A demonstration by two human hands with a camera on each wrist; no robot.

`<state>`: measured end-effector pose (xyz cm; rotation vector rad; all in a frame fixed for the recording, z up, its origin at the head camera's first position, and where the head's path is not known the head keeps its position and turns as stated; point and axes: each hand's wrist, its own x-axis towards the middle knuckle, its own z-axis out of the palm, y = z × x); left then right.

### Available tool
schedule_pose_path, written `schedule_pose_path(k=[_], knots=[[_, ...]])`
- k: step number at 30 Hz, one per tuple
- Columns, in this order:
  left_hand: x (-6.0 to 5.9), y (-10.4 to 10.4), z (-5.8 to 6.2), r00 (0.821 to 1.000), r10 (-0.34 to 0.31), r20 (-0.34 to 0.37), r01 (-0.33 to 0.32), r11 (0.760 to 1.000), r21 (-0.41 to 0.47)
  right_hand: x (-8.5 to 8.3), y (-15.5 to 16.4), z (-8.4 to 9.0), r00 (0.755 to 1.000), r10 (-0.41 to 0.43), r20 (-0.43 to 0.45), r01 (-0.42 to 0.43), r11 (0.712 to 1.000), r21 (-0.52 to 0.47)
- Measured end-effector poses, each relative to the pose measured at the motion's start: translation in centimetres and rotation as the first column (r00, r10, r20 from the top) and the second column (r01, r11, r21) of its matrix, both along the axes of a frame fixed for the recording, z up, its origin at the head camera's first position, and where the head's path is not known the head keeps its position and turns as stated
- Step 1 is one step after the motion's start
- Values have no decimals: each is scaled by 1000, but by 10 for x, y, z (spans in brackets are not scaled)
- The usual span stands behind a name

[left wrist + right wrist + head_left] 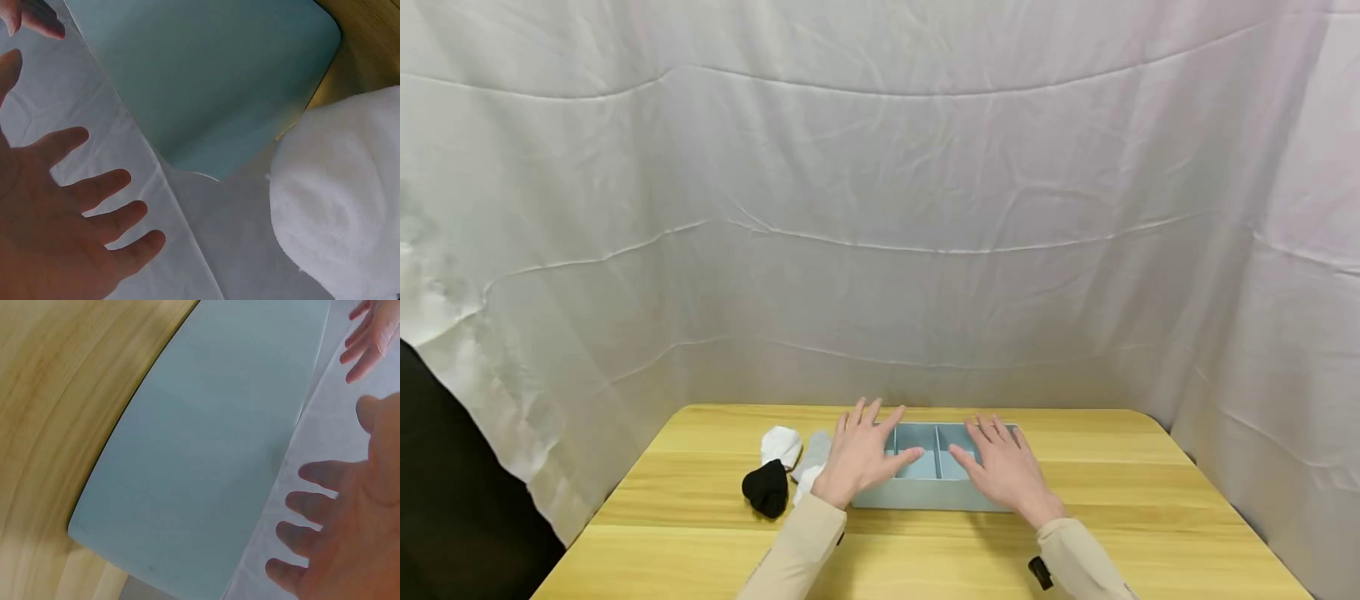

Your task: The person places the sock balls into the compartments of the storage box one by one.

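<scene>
A light blue box with divided compartments sits on the table. My left hand is held above its left end, fingers spread and nothing in them. Over the right end is my right hand, likewise spread and holding nothing. Both wrist views show straight fingers apart from the box wall. Left of the box lie soft balled-up cloths that look like rolled socks: a black one, a white one, a grey one and another white one, partly hidden by my left hand.
The wooden table has rounded far corners. Pale cloth curtains hang behind it and on both sides. A black object stands at the far left, beyond the table's edge.
</scene>
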<state>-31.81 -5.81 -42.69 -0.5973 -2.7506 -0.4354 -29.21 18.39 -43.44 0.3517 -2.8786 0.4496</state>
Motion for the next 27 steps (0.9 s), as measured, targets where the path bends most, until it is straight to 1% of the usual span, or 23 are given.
schedule_pose_path(k=[4, 7, 9, 12, 16, 18, 21, 25, 27], knots=[[-1, -1, 2, 999, -3, -45, 4, 1000, 19, -2, -2, 3, 997, 17, -81, -21, 998, -58], [-1, -2, 2, 998, 0, -63, 3, 999, 44, -3, -3, 4, 994, 13, -112, -25, 994, -104], [0, -2, 2, 998, 2, -63, 2, 998, 70, -3, -3, 4, 993, 7, -116, -22, 991, -133], [0, -3, 0, 999, 6, -47, 1, 991, 134, -3, -3, 4, 994, -4, -109, -16, 982, -190], [-1, -4, -2, 1000, 10, -20, -5, 970, 244, -3, -1, 6, 998, -21, -63, 2, 957, -290], [-2, -5, -1, 1000, 12, 2, -12, 956, 294, -3, 1, 5, 999, -24, -48, 6, 938, -345], [-4, -11, 0, 999, 2, 48, -19, 931, 365, -3, 5, 4, 999, -24, -32, 7, 896, -443], [-3, -21, 0, 992, -22, 127, -41, 881, 472, -4, 12, 2, 999, -39, 5, 35, 823, -567], [-3, -28, 0, 987, -30, 159, -57, 856, 514, -3, 15, 1, 999, -46, 18, 47, 796, -603]])
